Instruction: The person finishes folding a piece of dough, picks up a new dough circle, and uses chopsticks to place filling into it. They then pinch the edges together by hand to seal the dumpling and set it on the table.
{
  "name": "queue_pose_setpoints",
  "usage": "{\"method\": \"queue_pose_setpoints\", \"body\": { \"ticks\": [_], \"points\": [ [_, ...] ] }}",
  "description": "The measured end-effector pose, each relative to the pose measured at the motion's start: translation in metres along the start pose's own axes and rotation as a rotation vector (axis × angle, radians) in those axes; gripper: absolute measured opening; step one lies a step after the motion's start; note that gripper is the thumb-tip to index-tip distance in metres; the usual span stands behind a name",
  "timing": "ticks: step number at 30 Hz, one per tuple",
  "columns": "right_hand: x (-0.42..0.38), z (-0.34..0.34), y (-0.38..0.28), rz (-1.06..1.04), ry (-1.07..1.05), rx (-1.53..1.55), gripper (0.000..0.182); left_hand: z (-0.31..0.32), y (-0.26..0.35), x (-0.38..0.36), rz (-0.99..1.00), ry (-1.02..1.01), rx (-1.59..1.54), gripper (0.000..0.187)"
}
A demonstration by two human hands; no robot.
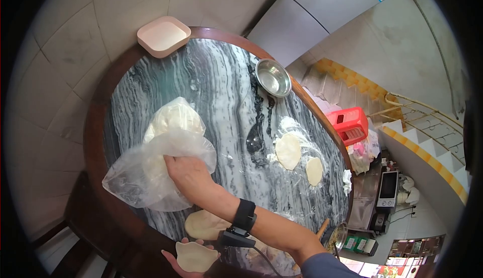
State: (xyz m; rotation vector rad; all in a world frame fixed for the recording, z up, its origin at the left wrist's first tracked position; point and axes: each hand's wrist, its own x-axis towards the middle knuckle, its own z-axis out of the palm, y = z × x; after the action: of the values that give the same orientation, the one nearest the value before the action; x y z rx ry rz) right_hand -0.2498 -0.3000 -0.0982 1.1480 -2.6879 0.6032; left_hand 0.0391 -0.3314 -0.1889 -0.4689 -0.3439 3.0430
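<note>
My right hand (pixel 187 175), with a black strap on the wrist, reaches into the mouth of a clear plastic bag (pixel 146 187). The bag holds a pale, whitish content; my fingertips are hidden inside it. At the bottom edge my left hand (pixel 173 264) is palm up, cupped around a thin dough wrapper (pixel 195 257). A larger flattened piece of dough (pixel 206 224) lies on the table under my right forearm. Two rolled dough rounds, a bigger one (pixel 288 151) and a smaller one (pixel 314 171), rest on scattered flour to the right.
The oval marble-patterned table (pixel 221 76) has a wooden rim. On it stand a pink tray (pixel 164 34), a metal bowl (pixel 273 78), and a bowl of filling (pixel 338 236) beside a wooden stick (pixel 323 226). A red plastic basket (pixel 348 126) is beyond the right edge.
</note>
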Motion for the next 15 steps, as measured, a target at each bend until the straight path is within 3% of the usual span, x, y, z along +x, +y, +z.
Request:
{"method": "queue_pose_setpoints", "body": {
  "ticks": [2, 6, 9, 12, 14, 15],
  "points": [
    [-0.004, 0.002, 0.003, 0.091, -0.329, 0.036, 0.012, -0.001, 0.002, -0.002, 0.001, -0.001, -0.006, 0.085],
    [-0.002, 0.002, 0.005, 0.159, -0.405, -0.005, 0.006, -0.002, 0.002, -0.002, -0.015, -0.013, 0.015, 0.085],
    [-0.005, 0.004, 0.007, 0.160, -0.371, -0.028, 0.004, 0.005, 0.002, 0.002, -0.023, -0.040, 0.013, 0.085],
    [-0.003, -0.004, 0.006, 0.176, -0.199, -0.009, 0.004, 0.002, 0.004, 0.002, -0.010, -0.041, 0.026, 0.085],
    [0.006, -0.020, 0.002, 0.498, 0.045, 0.457, 0.008, 0.006, 0.004, 0.001, -0.024, -0.031, 0.045, 0.084],
    [0.008, -0.028, 0.003, 0.510, 0.055, 0.454, 0.008, 0.011, 0.002, 0.005, -0.025, -0.075, 0.045, 0.084]
  ]
}}
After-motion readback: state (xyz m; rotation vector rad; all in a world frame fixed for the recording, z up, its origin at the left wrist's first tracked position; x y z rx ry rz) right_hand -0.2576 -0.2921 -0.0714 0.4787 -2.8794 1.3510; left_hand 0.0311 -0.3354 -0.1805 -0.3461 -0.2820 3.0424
